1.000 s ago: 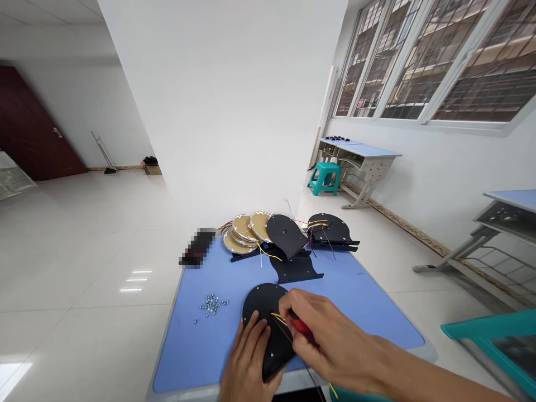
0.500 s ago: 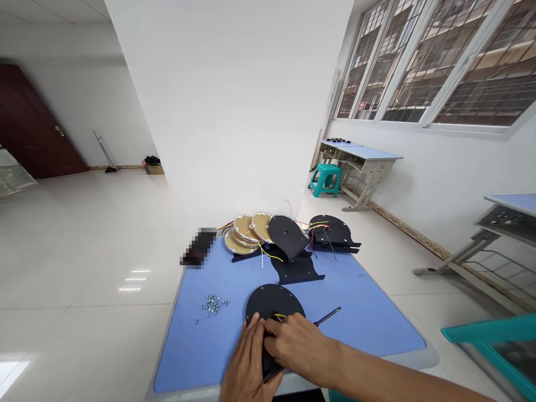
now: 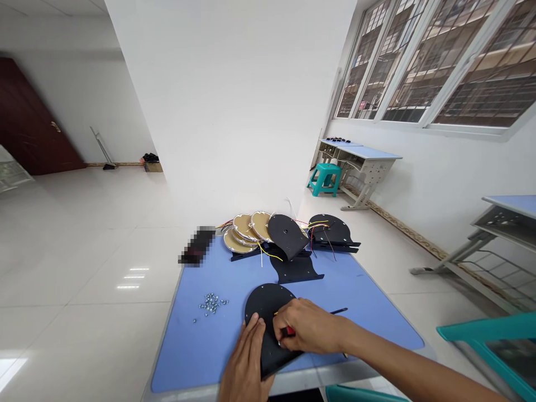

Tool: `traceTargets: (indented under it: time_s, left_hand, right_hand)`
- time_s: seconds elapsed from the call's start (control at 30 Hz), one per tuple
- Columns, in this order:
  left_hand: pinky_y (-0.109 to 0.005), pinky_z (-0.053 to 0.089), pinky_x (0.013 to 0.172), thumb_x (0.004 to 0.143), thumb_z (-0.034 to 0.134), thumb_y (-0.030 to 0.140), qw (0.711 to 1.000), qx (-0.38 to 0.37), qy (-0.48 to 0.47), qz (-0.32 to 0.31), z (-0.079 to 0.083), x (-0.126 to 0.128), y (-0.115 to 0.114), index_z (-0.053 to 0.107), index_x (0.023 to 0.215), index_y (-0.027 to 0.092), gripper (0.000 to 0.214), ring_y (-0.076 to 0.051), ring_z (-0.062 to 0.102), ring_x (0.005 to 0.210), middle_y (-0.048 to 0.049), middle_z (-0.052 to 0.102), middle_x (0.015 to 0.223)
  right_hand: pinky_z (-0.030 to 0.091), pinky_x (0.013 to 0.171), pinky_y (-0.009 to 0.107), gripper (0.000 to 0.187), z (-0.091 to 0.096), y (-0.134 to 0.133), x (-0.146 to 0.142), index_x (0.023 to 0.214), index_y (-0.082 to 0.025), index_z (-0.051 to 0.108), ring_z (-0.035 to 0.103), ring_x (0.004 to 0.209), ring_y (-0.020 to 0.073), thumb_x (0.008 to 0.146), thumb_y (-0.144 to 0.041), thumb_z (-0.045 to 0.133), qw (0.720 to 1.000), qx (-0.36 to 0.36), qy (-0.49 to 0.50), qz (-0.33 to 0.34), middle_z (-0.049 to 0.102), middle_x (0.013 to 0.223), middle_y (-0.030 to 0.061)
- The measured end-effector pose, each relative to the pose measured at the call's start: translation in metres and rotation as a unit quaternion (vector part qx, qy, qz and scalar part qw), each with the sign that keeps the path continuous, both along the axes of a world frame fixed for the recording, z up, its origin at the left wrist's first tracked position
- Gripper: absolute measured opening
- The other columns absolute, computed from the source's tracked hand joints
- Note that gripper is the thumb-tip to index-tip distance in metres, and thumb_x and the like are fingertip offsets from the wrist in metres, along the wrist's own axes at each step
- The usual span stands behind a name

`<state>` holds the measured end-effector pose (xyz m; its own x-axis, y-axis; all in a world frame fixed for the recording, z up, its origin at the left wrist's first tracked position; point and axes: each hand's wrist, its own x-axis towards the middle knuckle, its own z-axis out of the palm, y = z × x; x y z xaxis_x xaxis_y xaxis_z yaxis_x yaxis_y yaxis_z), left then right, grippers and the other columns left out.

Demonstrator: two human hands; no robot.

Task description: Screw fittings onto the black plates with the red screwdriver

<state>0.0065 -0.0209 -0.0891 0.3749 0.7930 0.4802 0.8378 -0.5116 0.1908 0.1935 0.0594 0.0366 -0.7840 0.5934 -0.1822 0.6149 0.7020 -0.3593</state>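
And there's the left hand [image 3: 246, 363] spread flat on the black rounded plate [image 3: 263, 304], pinning it at the near edge of the blue counter [image 3: 196, 357] so it can't slide, while the right hand [image 3: 304, 326] closes around a red-handled screwdriver [image 3: 287, 331] above the plate, loose screws [image 3: 211, 304] within easy reach!

Table [image 3: 180, 357]: loose screws [image 3: 211, 304] near left; round plate [image 3: 262, 304] right of them; stacked discs [image 3: 245, 234] and more plates [image 3: 287, 234] at far end. Beyond, right: desk [image 3: 368, 153] along wall [image 3: 444, 190], stool [image 3: 323, 178] beside it.
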Motion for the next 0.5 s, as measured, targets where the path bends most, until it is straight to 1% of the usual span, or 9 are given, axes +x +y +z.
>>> traceTargets:
  time_s: [0.1, 0.17, 0.27, 0.37, 0.43, 0.5]
  left_hand:
    - [-0.037, 0.053, 0.100, 0.070, 0.053, 0.002, 1.000, 0.012, 0.006, 0.002, 0.000, 0.000, -0.001, 0.034, 0.142, 0.008, 0.075, -0.026, 0.050, 0.131, -0.0182, 0.050, 0.143]
    - [-0.037, 0.053, 0.101, 0.071, 0.048, 0.002, 0.999, 0.035, 0.007, -0.004, 0.003, 0.001, 0.000, 0.037, 0.140, 0.007, 0.070, -0.025, 0.051, 0.130, -0.0179, 0.053, 0.141]
    - [-0.036, 0.051, 0.103, 0.074, 0.041, -0.001, 0.996, 0.083, 0.005, -0.025, 0.008, 0.001, 0.001, 0.034, 0.143, 0.007, 0.070, -0.022, 0.053, 0.128, -0.0143, 0.061, 0.133]
    - [-0.033, 0.050, 0.104, 0.082, 0.040, 0.002, 0.994, 0.104, 0.010, -0.038, 0.012, 0.000, 0.002, 0.030, 0.146, 0.008, 0.065, -0.019, 0.055, 0.127, -0.0108, 0.065, 0.129]
    - [-0.033, 0.049, 0.105, 0.086, 0.041, 0.005, 0.993, 0.109, 0.016, -0.047, 0.014, -0.001, 0.003, 0.036, 0.143, 0.009, 0.058, -0.020, 0.054, 0.128, -0.0104, 0.066, 0.129]
    - [-0.034, 0.049, 0.106, 0.086, 0.043, 0.007, 0.991, 0.115, 0.022, -0.058, 0.014, -0.002, 0.003, 0.047, 0.136, 0.010, 0.050, -0.020, 0.052, 0.129, -0.0100, 0.066, 0.128]
  right_hand:
    - [0.039, 0.061, 0.020, 0.010, -0.001, -0.001, 0.002, 0.082, -0.025, 0.072, 0.063, 0.073, 0.0124, 0.076, -0.017, 0.069, 0.999, -0.026, 0.016, -0.010, 0.068, 0.078, -0.0047]
    - [0.040, 0.064, 0.021, 0.010, 0.001, -0.003, 0.004, 0.082, -0.024, 0.072, 0.064, 0.075, 0.0130, 0.076, -0.016, 0.069, 0.999, -0.033, 0.022, -0.027, 0.068, 0.081, -0.0032]
    - [0.043, 0.073, 0.024, 0.014, 0.005, -0.009, 0.011, 0.082, -0.022, 0.071, 0.066, 0.083, 0.0151, 0.075, -0.010, 0.067, 0.997, -0.036, 0.024, -0.062, 0.069, 0.092, 0.0000]
    - [0.044, 0.076, 0.025, 0.018, 0.008, -0.015, 0.020, 0.080, -0.021, 0.070, 0.067, 0.087, 0.0162, 0.075, -0.006, 0.064, 0.994, -0.041, 0.024, -0.095, 0.070, 0.098, 0.0013]
    - [0.044, 0.076, 0.025, 0.018, 0.008, -0.018, 0.024, 0.079, -0.022, 0.071, 0.067, 0.087, 0.0158, 0.075, -0.006, 0.063, 0.992, -0.061, 0.039, -0.108, 0.070, 0.098, 0.0006]
    - [0.045, 0.078, 0.024, 0.018, 0.008, -0.020, 0.024, 0.080, -0.022, 0.072, 0.066, 0.089, 0.0155, 0.076, -0.007, 0.065, 0.988, -0.086, 0.065, -0.113, 0.071, 0.095, 0.0000]
